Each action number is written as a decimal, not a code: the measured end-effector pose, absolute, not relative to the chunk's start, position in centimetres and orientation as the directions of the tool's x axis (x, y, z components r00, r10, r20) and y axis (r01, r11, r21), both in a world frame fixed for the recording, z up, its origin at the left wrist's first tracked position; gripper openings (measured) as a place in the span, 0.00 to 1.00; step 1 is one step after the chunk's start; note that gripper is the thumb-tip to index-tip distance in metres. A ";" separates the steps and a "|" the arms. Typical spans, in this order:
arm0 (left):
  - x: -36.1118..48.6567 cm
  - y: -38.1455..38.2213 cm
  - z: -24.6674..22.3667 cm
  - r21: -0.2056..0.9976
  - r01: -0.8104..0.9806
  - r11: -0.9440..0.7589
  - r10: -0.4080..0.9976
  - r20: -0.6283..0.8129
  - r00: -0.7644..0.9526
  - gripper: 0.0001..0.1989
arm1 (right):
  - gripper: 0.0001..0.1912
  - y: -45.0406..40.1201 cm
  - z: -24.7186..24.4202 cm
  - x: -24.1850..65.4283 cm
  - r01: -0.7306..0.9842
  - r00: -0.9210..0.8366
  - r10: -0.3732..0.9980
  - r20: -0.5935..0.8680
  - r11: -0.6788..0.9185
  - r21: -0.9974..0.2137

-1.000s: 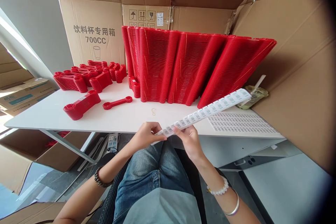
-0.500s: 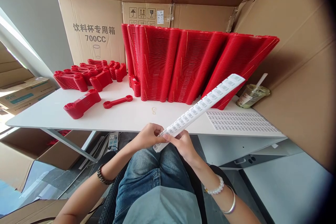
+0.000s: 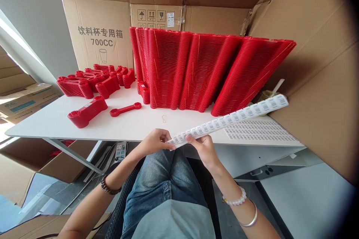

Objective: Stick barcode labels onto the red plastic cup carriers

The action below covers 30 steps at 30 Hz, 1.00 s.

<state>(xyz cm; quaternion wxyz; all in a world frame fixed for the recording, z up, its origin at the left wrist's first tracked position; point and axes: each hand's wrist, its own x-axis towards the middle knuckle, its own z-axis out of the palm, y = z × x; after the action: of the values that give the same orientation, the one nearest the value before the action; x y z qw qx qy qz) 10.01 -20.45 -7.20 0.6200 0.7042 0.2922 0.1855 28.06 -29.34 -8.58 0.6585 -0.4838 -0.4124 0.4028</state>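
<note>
A long white strip of printed labels (image 3: 232, 118) slants up to the right over the table's front edge. My left hand (image 3: 157, 142) pinches its lower left end. My right hand (image 3: 203, 149) grips it a little farther along, thumb on top. Beyond it stand tall stacks of red plastic pieces (image 3: 168, 71). A single flat red piece (image 3: 125, 109) lies on the table left of centre, beside a short red bundle (image 3: 88, 112). A label sheet (image 3: 260, 130) lies flat at the right, partly under the strip's line of view.
More red bundles (image 3: 92, 78) lie at the back left of the white table (image 3: 42, 119). A cup with a straw (image 3: 267, 95) stands at the right, partly hidden by the strip. Cardboard walls (image 3: 98, 26) rise behind. Small rubber bands (image 3: 164, 118) lie near the middle.
The label strip has swung lower and to the right, now partly covering the cup. My right hand has moved slightly right and my left hand slightly left, both still holding the strip.
</note>
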 end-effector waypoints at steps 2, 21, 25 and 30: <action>10.1 -20.5 -7.3 0.987 0.158 -0.023 0.623 -0.110 0.775 0.19 | 0.18 -29.6 -8.1 27.9 -0.130 0.304 0.937 0.173 0.221 -0.967; 10.0 -20.6 -6.6 0.987 0.149 0.065 0.591 -0.159 0.791 0.13 | 0.14 -30.5 -5.6 28.0 -0.109 0.273 0.940 0.205 0.242 -0.964; 10.0 -20.3 -6.5 0.994 0.104 0.029 0.686 -0.095 0.721 0.16 | 0.17 -30.3 -6.3 28.1 -0.127 0.373 0.910 0.183 0.245 -0.961; 10.9 -21.2 -7.0 0.995 -0.090 0.039 0.823 0.019 0.568 0.22 | 0.15 -30.1 -8.3 27.3 -0.161 0.464 0.876 0.131 0.229 -0.960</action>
<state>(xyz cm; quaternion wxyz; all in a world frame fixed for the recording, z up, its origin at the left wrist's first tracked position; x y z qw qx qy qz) 10.90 -21.16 -7.01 0.6525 0.5983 0.3065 0.3498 27.28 -30.08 -8.25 0.6966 -0.4968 -0.3597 0.3722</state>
